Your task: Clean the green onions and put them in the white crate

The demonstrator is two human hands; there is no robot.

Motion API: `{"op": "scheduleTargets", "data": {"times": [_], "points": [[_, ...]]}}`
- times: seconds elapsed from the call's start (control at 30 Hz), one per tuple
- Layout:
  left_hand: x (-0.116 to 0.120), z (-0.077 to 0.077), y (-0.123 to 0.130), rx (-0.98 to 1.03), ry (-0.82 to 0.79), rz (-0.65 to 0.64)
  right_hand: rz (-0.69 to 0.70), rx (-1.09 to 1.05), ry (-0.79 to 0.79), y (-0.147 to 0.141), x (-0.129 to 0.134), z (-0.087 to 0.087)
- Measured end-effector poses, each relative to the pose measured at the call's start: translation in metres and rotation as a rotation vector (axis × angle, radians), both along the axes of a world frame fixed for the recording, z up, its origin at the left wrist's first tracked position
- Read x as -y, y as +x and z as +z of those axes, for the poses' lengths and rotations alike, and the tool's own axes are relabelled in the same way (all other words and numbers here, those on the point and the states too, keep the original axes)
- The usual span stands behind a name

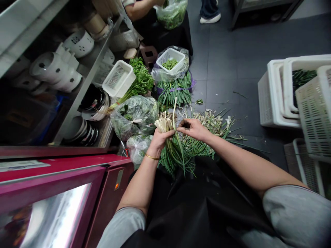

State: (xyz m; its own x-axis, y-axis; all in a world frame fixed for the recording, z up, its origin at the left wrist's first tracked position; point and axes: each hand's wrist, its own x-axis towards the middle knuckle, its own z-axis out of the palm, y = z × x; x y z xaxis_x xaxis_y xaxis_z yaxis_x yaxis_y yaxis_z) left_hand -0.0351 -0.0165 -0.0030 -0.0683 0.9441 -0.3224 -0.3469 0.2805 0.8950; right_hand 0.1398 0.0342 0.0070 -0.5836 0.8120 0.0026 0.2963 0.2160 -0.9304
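Observation:
My left hand (160, 138) is wrapped round a bunch of scallions (163, 124), white root ends up and green leaves hanging below. One longer scallion stalk (174, 110) stands up at the bunch's right side. My right hand (193, 128), its fingers dark with soil, pinches at this stalk where it meets the bunch. Beyond and under my hands lie loose green leaves and a pile of peeled, dry trimmings (213, 122) on the floor.
Left of the pile sit a tied clear bag of greens (137, 115), leafy herbs (142, 77) and a white basket (119, 79). Farther off, another basket (170, 59) holds green pods above bundled scallions (174, 92). White crates (269, 100) stand right; a co-worker's arm (141, 9) shows at the top.

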Motion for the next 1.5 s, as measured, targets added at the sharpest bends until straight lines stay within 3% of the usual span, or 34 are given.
{"op": "scheduleTargets", "data": {"times": [0.17, 0.33, 0.57, 0.8, 0.97, 1.13, 1.2, 1.27, 1.4, 1.5], "points": [[0.0, -0.001, 0.0, 0.027, -0.012, -0.012, -0.064, -0.029, -0.004, -0.002, -0.003, -0.005], [-0.001, 0.001, -0.007, 0.014, -0.045, 0.056, -0.1, -0.154, -0.243, 0.0, -0.005, -0.006], [-0.001, 0.001, 0.002, 0.056, -0.045, -0.046, -0.07, -0.229, -0.187, -0.007, 0.002, -0.009], [-0.001, 0.002, 0.002, -0.081, -0.014, 0.128, -0.096, -0.214, -0.309, 0.003, -0.005, -0.007], [0.002, 0.0, 0.011, -0.117, 0.035, 0.102, -0.244, -0.212, -0.307, -0.01, 0.005, -0.008], [0.001, -0.001, 0.011, -0.064, 0.086, 0.091, -0.094, -0.347, -0.46, -0.011, 0.005, -0.003], [0.0, 0.0, 0.007, 0.004, 0.06, 0.087, -0.123, -0.336, -0.41, -0.005, -0.001, 0.0], [0.0, 0.002, 0.005, 0.066, 0.01, 0.074, -0.171, -0.281, -0.262, 0.0, -0.005, 0.004], [-0.001, 0.001, 0.003, 0.088, -0.063, 0.028, -0.022, -0.09, -0.029, 0.0, 0.0, 0.007], [-0.001, -0.002, 0.001, 0.061, -0.078, 0.006, -0.006, 0.051, 0.065, 0.0, 0.004, 0.01]]}}
